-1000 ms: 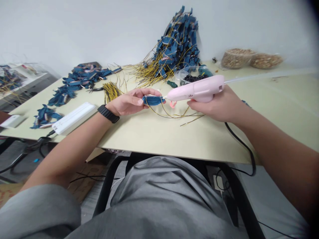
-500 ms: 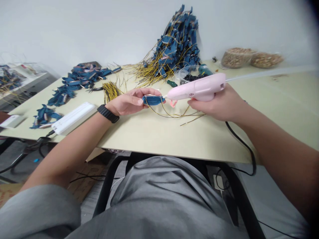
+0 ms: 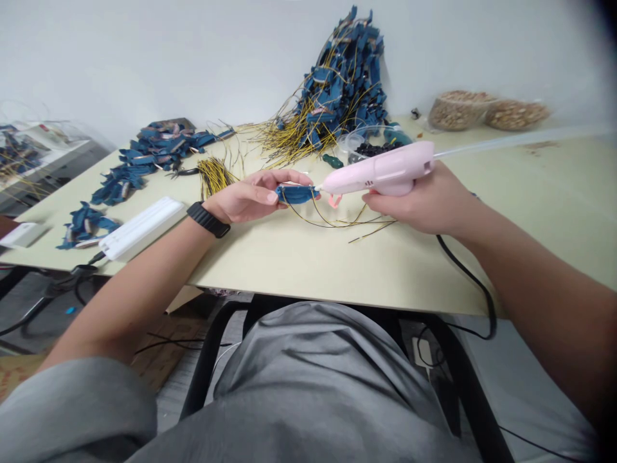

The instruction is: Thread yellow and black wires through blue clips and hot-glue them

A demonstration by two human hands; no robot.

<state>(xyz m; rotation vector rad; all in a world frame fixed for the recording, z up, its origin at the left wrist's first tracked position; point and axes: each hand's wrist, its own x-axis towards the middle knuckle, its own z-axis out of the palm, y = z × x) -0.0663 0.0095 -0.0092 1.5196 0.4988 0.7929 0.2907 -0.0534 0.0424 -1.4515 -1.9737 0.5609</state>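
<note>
My left hand (image 3: 255, 196), with a black band on its wrist, pinches a small blue piece (image 3: 297, 194) between thumb and fingers above the table. Thin yellow and black wires trail from the piece to the right. Wrapped round the handle of a pink glue gun (image 3: 385, 170) is my right hand (image 3: 419, 202). The gun's nozzle points left and is at the right end of the blue piece; whether it touches cannot be made out. A clear stick runs out of the gun's back, and a black cord hangs below.
Blue pieces with wires are heaped (image 3: 342, 90) at the back and piled (image 3: 159, 151) at the left. A white power strip (image 3: 143, 228) lies left of a wire bundle (image 3: 215, 177). Behind the gun sit a clear bowl (image 3: 344, 145) and a green tool (image 3: 332, 161); two bags (image 3: 457, 112) are back right.
</note>
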